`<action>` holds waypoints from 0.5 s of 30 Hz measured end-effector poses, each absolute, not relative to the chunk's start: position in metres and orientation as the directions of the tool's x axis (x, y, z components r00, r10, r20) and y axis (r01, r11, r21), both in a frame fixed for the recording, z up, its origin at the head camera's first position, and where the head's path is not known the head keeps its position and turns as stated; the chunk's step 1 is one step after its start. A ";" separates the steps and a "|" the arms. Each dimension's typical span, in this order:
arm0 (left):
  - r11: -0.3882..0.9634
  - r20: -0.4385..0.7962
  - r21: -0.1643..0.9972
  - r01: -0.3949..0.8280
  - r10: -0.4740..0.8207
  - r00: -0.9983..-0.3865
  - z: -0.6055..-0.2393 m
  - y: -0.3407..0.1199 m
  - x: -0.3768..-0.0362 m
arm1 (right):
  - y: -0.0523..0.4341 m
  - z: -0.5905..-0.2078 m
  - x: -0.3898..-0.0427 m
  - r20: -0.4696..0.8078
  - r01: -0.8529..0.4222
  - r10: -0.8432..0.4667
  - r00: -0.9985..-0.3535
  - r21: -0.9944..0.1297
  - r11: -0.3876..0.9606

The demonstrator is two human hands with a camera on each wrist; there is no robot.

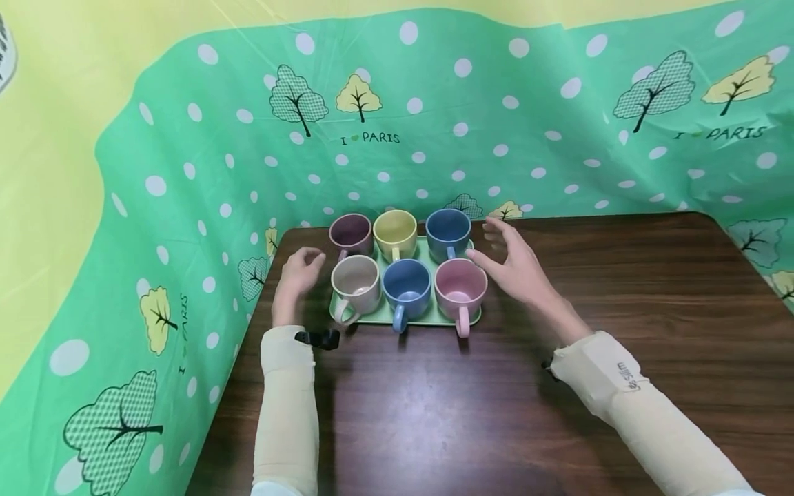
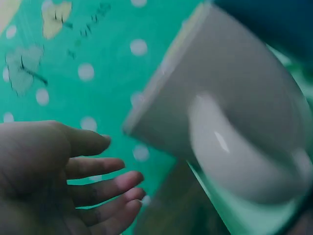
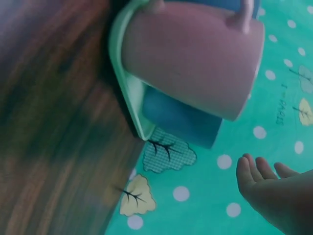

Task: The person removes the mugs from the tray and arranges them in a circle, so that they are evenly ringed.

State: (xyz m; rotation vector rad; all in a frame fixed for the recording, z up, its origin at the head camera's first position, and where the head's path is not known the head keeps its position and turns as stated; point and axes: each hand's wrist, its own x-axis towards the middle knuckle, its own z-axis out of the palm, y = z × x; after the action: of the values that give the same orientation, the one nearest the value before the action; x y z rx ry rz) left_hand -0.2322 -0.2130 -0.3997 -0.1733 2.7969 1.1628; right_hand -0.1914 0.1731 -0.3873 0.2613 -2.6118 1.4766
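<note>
Two rows of mugs stand upright on a light green tray. In the back row are a purple mug, a yellow mug and a blue mug. The front row has a grey-beige mug, another blue mug and a pink mug, handles toward me. My left hand hovers left of the grey-beige mug, fingers loosely bent, apart from it in the left wrist view. To the right of the pink and back blue mugs, my right hand is spread, holding nothing.
A dark brown wooden table carries the tray near its back edge. Behind and to the left hangs a green and yellow cloth printed with white dots and trees. Black straps sit at the wrists.
</note>
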 end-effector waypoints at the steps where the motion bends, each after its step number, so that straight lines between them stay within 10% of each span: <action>1: 0.699 -0.174 0.695 -0.165 -0.059 -0.983 -0.405 -0.217 -0.230 | 0.173 -0.389 -0.190 0.189 -0.211 -0.095 -0.977 -0.839 0.501; 15: 0.574 -0.364 0.774 -0.266 0.060 -0.930 -0.459 -0.218 -0.222 | 0.160 -0.419 -0.168 0.106 -0.171 -0.140 -0.984 -0.765 0.620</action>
State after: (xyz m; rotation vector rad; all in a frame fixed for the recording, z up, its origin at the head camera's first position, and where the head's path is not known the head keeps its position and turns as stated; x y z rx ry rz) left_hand -0.2216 -0.2182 -0.4587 -0.1678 2.4588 1.2943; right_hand -0.1677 0.1600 -0.4186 0.2689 -2.7954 1.3263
